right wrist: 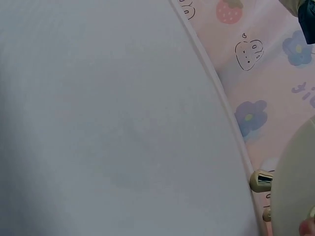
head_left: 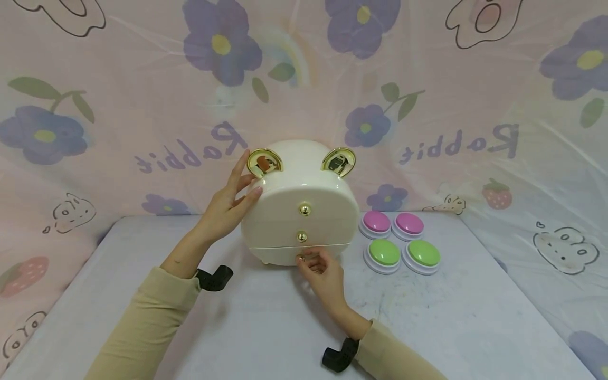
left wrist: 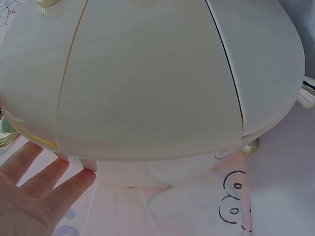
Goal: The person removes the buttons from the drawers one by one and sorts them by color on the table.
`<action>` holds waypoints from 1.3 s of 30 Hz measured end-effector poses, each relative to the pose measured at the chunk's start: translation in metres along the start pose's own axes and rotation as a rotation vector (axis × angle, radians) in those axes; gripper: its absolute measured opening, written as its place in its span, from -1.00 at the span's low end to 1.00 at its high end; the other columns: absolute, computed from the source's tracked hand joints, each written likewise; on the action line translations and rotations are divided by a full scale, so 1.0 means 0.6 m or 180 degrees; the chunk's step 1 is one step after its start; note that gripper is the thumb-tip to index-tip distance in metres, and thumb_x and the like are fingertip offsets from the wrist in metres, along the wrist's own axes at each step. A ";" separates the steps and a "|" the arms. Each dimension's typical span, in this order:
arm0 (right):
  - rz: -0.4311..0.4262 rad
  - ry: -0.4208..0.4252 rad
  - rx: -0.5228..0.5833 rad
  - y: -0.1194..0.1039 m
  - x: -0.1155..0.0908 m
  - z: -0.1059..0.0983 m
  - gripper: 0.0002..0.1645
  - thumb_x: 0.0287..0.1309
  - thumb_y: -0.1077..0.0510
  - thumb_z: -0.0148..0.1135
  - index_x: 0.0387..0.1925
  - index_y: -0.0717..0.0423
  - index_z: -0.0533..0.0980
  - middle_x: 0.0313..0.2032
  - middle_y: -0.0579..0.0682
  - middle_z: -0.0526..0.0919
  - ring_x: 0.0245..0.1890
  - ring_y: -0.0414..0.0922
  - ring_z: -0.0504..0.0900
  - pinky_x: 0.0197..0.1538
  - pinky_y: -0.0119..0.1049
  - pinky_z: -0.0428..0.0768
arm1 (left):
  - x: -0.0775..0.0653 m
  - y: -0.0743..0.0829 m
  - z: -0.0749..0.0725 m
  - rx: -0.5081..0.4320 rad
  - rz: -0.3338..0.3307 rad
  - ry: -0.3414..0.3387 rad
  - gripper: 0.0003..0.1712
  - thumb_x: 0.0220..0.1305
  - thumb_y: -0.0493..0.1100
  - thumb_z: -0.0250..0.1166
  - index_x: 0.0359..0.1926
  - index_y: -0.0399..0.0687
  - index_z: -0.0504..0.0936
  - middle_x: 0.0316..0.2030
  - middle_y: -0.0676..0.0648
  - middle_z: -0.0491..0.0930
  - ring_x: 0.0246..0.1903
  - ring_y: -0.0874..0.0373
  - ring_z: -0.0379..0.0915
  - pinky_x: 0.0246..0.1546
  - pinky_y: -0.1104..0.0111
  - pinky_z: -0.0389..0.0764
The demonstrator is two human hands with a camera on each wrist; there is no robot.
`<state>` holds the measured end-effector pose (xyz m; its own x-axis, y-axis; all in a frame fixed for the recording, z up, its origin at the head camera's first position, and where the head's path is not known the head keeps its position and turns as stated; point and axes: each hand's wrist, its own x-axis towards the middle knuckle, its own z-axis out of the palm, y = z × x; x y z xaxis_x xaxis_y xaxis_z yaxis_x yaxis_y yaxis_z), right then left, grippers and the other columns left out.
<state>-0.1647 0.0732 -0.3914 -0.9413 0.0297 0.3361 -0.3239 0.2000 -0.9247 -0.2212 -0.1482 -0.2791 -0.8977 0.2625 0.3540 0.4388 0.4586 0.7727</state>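
Observation:
A glossy white rounded drawer box (head_left: 275, 224) with two gold-rimmed ears stands on the table, its front facing me. Gold knobs run down its middle, the upper one (head_left: 305, 210) above another (head_left: 301, 237). My left hand (head_left: 228, 206) touches the box's upper left side, fingers extended near the left ear (head_left: 264, 162). At the bottom drawer, my right hand (head_left: 326, 274) pinches the lowest knob (head_left: 301, 258), which the fingers partly cover. Thin seams cross the box front (left wrist: 147, 88) in the left wrist view. The right wrist view catches only a fingertip (right wrist: 307, 227) by the box.
Right of the box sit two pink push buttons, one (head_left: 377, 222) beside the other (head_left: 409, 224), with two green ones, left (head_left: 384, 253) and right (head_left: 424, 254), in front. A patterned cloth (head_left: 304, 105) hangs behind the white table (head_left: 475, 316).

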 end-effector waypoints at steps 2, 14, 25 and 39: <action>-0.0010 0.0017 -0.0124 0.002 -0.001 0.000 -0.76 -0.03 0.39 0.40 -0.27 0.37 0.57 -0.55 0.20 0.61 -0.57 -0.26 0.51 -0.47 -0.55 0.51 | 0.000 0.000 0.000 0.0004 0.0001 -0.0004 -0.15 0.45 0.03 0.05 0.49 0.50 -0.31 0.35 -0.20 0.27 0.42 -0.05 0.06 0.27 -0.07 0.34; -0.0130 0.0129 -0.0360 0.057 0.008 0.011 -0.71 -0.13 0.20 0.54 -0.30 0.09 0.62 -0.38 0.02 0.70 -0.32 0.03 0.69 -0.22 -0.24 0.67 | 0.001 0.004 -0.003 -0.0006 0.0034 0.0026 -0.15 0.45 0.01 0.05 0.49 0.53 -0.30 0.35 -0.20 0.28 0.42 -0.04 0.08 0.27 -0.06 0.34; -0.0179 0.0192 -0.0359 0.057 0.018 0.014 -0.82 -0.13 0.27 0.50 -0.48 0.16 0.60 -0.50 0.03 0.71 -0.53 -0.21 0.66 -0.46 -0.50 0.61 | -0.001 0.002 0.001 -0.0021 -0.0018 0.0040 -0.16 0.44 0.02 0.06 0.47 0.59 -0.29 0.34 -0.21 0.30 0.41 -0.05 0.09 0.27 -0.07 0.34; -0.0565 0.0119 -0.0716 0.056 -0.002 -0.003 -0.83 -0.19 0.22 0.52 -0.56 0.04 0.61 -0.53 -0.11 0.70 -0.49 -0.22 0.67 -0.49 -0.50 0.53 | -0.002 0.004 0.003 -0.0005 -0.0051 0.0087 -0.16 0.44 0.04 0.06 0.47 0.61 -0.29 0.34 -0.19 0.31 0.41 -0.04 0.09 0.23 -0.07 0.38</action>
<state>-0.1742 0.0818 -0.4223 -0.8663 0.0101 0.4994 -0.4502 0.4172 -0.7894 -0.2191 -0.1458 -0.2785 -0.9054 0.2317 0.3558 0.4243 0.4612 0.7793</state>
